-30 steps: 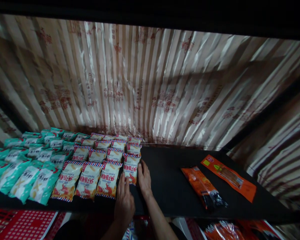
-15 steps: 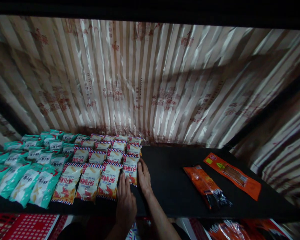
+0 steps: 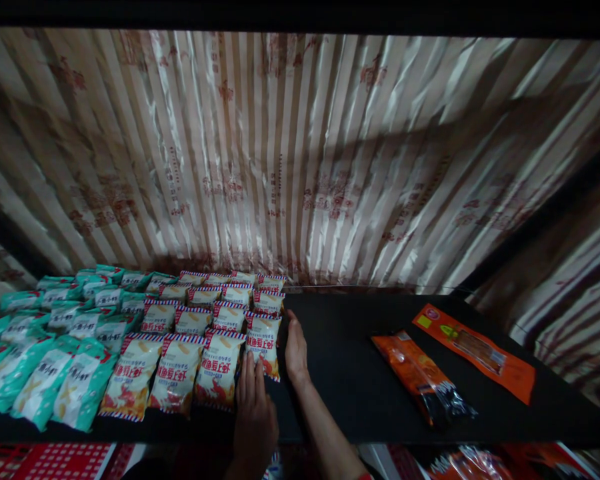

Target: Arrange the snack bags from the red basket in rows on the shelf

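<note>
My left hand (image 3: 256, 407) lies with straight fingers against the lower front of a cream and red snack bag (image 3: 263, 340), the rightmost in its row. To the right of that bag, my right hand (image 3: 296, 350) stands on edge with its fingers stretched out and a narrow gap between them and the bag. Neither hand grips anything. Rows of matching cream bags with striped ends, such as one front bag (image 3: 220, 370), fill the area to the left and behind. Farther left are rows of teal snack bags (image 3: 83, 387).
An orange and black packet (image 3: 420, 377) and a flat orange packet (image 3: 475, 347) lie on the right of the black shelf (image 3: 337, 360). Striped sheeting (image 3: 305, 147) hangs behind. Below the front edge are a red basket (image 3: 55, 460) and more orange packets (image 3: 473, 463).
My right hand has moved slightly right, off the side of the rightmost cream bag. My left hand stays at that bag's front. The camera view has shifted a little.
</note>
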Action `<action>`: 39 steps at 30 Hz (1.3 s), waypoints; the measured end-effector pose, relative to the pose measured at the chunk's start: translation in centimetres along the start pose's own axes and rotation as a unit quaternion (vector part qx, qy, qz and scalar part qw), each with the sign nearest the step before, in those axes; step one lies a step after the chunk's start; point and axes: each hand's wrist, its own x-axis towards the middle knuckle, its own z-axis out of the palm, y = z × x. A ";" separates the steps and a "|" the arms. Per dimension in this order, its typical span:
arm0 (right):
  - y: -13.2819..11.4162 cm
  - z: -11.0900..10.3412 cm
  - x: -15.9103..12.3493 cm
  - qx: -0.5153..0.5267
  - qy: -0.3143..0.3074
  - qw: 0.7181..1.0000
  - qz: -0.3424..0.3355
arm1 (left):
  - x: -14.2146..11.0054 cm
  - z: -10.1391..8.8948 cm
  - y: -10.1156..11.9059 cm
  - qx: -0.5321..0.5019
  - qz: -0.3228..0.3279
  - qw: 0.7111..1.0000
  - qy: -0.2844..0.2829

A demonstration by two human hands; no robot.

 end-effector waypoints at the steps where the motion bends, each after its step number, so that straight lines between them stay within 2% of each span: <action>1: 0.1 -0.2 0.6 -0.003 0.009 1.000 0.005 | 0.0 0.0 0.0 0.005 0.000 1.000 -0.003; 6: 0.2 -0.6 3.2 -0.005 0.007 0.999 0.049 | 0.2 -0.2 0.1 0.027 -0.012 0.999 -0.029; 11: 0.4 0.4 4.1 0.002 -0.028 0.998 0.053 | 0.1 -0.1 0.1 0.029 -0.025 0.998 -0.056; 15: 0.7 1.1 4.2 0.013 -0.056 0.997 0.042 | -0.2 0.2 0.0 0.015 -0.023 0.999 -0.039; 22: 0.5 1.3 5.8 0.037 -0.020 0.998 0.053 | -0.3 0.3 -0.3 0.001 -0.006 1.000 -0.023; 27: 1.0 1.8 6.2 0.060 -0.045 0.995 0.060 | -0.4 0.6 -0.4 0.016 -0.002 1.000 -0.018; 33: 1.5 1.9 5.9 0.064 -0.032 0.996 0.058 | -0.3 0.5 -0.1 0.025 0.003 1.000 -0.012; 39: 1.0 1.8 6.0 0.065 -0.067 0.993 0.069 | -0.2 0.4 0.1 0.018 0.005 1.000 -0.011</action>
